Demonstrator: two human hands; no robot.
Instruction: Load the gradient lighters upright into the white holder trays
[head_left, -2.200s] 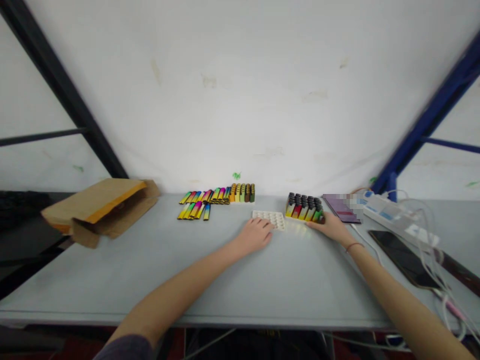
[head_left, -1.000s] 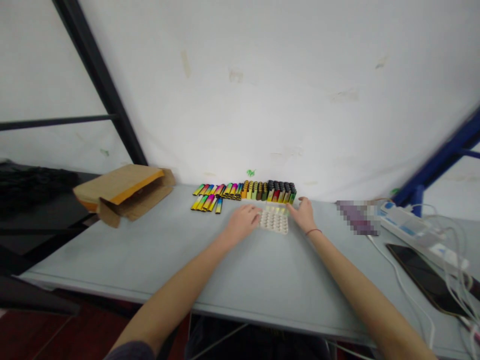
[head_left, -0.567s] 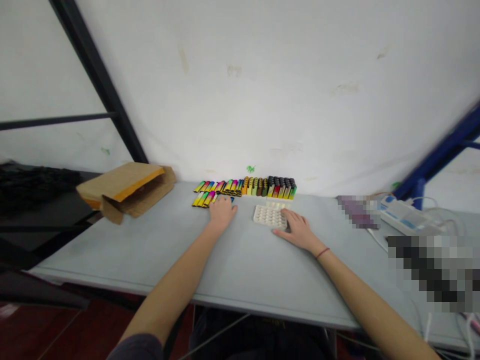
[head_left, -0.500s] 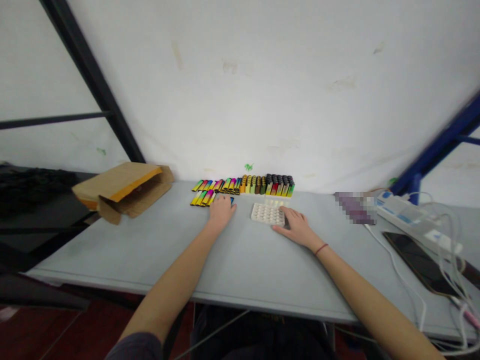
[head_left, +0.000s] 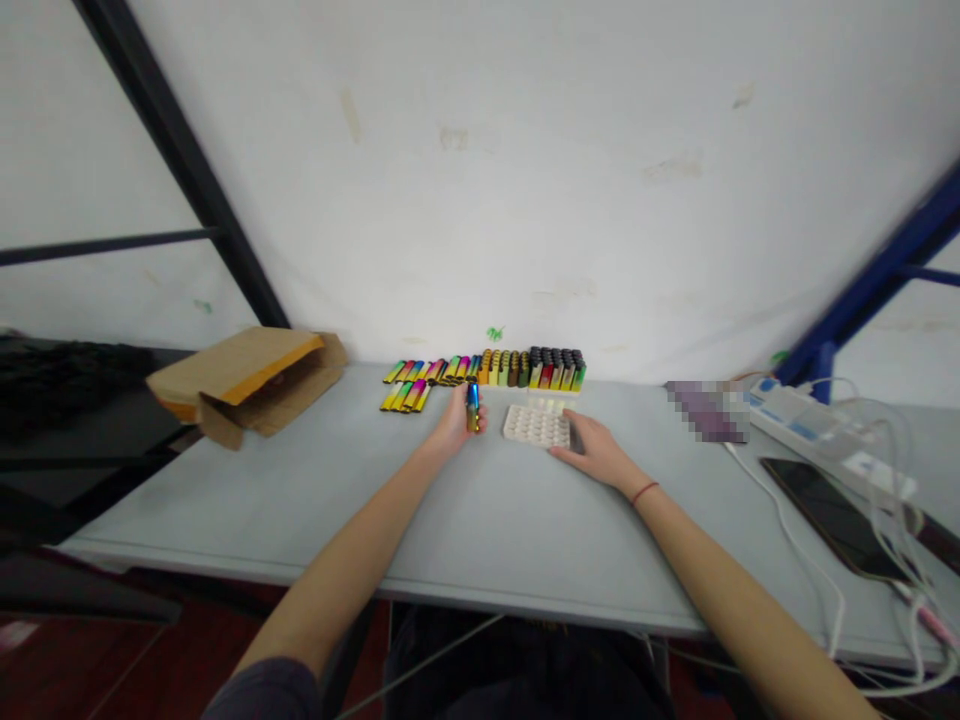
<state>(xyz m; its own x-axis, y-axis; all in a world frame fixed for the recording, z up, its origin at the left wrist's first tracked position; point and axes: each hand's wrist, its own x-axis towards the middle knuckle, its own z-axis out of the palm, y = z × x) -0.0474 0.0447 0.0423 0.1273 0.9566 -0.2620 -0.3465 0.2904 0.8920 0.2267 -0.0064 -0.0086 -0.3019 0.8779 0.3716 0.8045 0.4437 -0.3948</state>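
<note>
Upright in my left hand [head_left: 456, 422] is a shiny blue and gold lighter-like tube [head_left: 472, 408], with the fingers closed round it. My right hand [head_left: 596, 447] rests at the right edge of a white tray [head_left: 536, 426] with rows of holes, thumb and fingers apart. Colourful tubes [head_left: 405, 396] lie in a group left of my left hand, and more [head_left: 435, 371] lie behind them. Against the wall stand upright yellow and brown tubes [head_left: 504, 368] and a block of black-topped ones [head_left: 556, 370].
An open brown cardboard box [head_left: 247, 375] lies at the left of the grey table [head_left: 480, 540]. On the right are a blurred purple item [head_left: 705, 410], a black phone [head_left: 832, 515], a white power strip [head_left: 825, 435] and loose white cables.
My left hand has lifted a blue and gold tube from the front group and moved slightly right and nearer. My right hand stays by the white tray.
</note>
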